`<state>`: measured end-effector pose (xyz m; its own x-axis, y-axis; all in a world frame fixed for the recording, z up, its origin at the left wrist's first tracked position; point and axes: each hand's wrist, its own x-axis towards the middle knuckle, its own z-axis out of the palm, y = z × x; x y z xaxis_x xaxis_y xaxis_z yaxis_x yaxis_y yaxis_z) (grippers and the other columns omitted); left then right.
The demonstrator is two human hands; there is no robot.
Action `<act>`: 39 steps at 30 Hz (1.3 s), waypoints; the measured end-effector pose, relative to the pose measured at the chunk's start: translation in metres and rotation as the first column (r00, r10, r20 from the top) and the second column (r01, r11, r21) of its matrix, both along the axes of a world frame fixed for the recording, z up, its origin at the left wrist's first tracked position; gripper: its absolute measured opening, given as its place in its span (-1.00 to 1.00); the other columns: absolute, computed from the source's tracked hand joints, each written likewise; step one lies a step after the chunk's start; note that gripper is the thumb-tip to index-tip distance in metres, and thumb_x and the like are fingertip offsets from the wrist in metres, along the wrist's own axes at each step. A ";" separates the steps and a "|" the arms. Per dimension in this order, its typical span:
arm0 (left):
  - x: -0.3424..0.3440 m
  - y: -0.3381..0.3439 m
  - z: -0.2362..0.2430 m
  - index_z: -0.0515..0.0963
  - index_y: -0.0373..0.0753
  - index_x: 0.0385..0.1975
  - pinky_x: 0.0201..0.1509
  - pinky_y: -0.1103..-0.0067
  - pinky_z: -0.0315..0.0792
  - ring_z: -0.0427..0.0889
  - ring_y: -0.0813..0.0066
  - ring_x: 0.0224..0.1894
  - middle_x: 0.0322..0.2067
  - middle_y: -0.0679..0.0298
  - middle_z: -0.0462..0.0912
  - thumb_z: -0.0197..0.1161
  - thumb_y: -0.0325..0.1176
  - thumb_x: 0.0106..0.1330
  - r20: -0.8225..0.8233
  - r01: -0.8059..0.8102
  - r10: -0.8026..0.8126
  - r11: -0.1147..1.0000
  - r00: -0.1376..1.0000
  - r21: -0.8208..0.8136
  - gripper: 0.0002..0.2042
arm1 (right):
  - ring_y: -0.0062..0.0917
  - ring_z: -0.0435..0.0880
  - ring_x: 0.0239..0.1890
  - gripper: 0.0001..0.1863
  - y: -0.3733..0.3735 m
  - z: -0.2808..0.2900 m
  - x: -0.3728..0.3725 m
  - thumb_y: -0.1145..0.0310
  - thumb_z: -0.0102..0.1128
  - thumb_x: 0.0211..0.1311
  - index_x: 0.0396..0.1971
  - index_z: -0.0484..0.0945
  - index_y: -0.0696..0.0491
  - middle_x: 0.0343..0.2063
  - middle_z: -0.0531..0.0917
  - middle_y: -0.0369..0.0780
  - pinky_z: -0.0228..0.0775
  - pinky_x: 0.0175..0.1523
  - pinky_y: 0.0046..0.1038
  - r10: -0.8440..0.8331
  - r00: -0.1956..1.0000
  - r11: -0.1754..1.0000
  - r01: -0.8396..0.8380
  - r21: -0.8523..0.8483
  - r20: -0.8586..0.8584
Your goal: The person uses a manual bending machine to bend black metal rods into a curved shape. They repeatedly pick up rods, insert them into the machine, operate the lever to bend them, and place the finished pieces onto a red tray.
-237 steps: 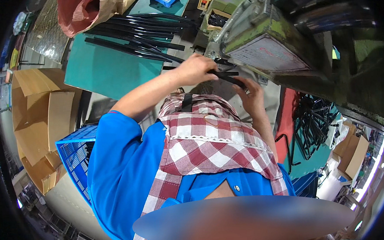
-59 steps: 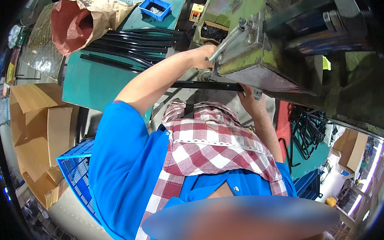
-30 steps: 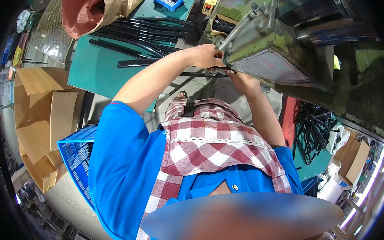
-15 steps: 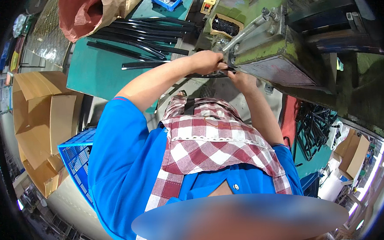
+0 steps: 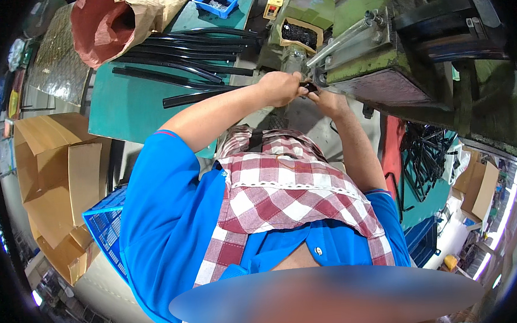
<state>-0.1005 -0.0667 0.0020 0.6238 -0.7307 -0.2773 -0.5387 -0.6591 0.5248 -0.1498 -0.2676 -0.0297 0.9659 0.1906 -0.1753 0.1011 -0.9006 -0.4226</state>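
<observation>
Both the left hand (image 5: pixel 280 88) and the right hand (image 5: pixel 330 103) have fingers closed on a black piece (image 5: pixel 309 87), mostly hidden between them, near the green machine (image 5: pixel 376 62); to the left, black tubes (image 5: pixel 194 98) and a blue tray (image 5: pixel 225 13) sit on a green table (image 5: pixel 108 114)

Two bare hands come together in front of the person's body. The left forearm (image 5: pixel 215 117) slants up and rightward from an elbow bent out to the left, ending in the left hand (image 5: pixel 280 89), back uppermost, fingers curled inward. The right forearm (image 5: pixel 360 147) rises more steeply from the lower right, leaning inward to the right hand (image 5: pixel 329 103), whose fingers are bent toward the left's. The fingertips are very close; whether they touch cannot be made out. Both forearms are bare below short blue sleeves (image 5: pixel 156 225).
</observation>
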 end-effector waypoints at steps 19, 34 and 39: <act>0.032 -0.029 -0.004 0.62 -0.39 -0.49 -0.50 0.60 0.46 0.62 0.56 -0.57 -0.55 0.24 0.67 0.21 -0.23 0.30 -0.767 -0.191 0.083 0.980 0.636 -0.053 -0.70 | -0.17 0.34 0.21 -0.40 -0.037 0.003 -0.009 0.05 0.27 0.02 0.11 0.45 -0.10 0.15 0.42 -0.09 0.15 0.28 -0.17 -0.175 0.983 0.940 0.185 -0.288 0.060; 0.033 0.001 -0.004 0.37 -0.43 0.04 -0.14 0.48 0.45 0.59 0.33 -0.22 -0.19 0.08 0.58 0.46 -0.03 0.02 -0.588 -0.052 0.028 0.998 0.808 -0.024 -0.29 | -0.17 0.39 0.14 -0.44 -0.029 0.024 -0.013 0.05 0.21 0.03 0.06 0.49 -0.05 0.09 0.49 -0.14 0.14 0.24 -0.18 -0.148 0.969 0.968 0.183 -0.174 0.196; 0.024 0.006 0.020 0.43 -0.33 -0.13 -0.36 0.62 0.47 0.59 0.57 -0.45 -0.43 0.28 0.59 0.14 -0.16 0.37 -0.862 -0.146 -0.007 0.985 0.506 -0.093 -0.68 | -0.19 0.44 0.08 -0.50 -0.048 -0.005 -0.014 0.20 0.28 -0.06 -0.03 0.51 -0.02 -0.01 0.54 -0.11 0.23 0.17 -0.17 -0.163 0.946 0.985 0.175 -0.015 0.280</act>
<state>-0.0769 -0.0612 0.0222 0.1867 -0.7718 -0.6078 0.2694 -0.5548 0.7872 -0.1636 -0.3155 -0.0346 0.9949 0.0188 0.0989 0.0537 -0.9300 -0.3636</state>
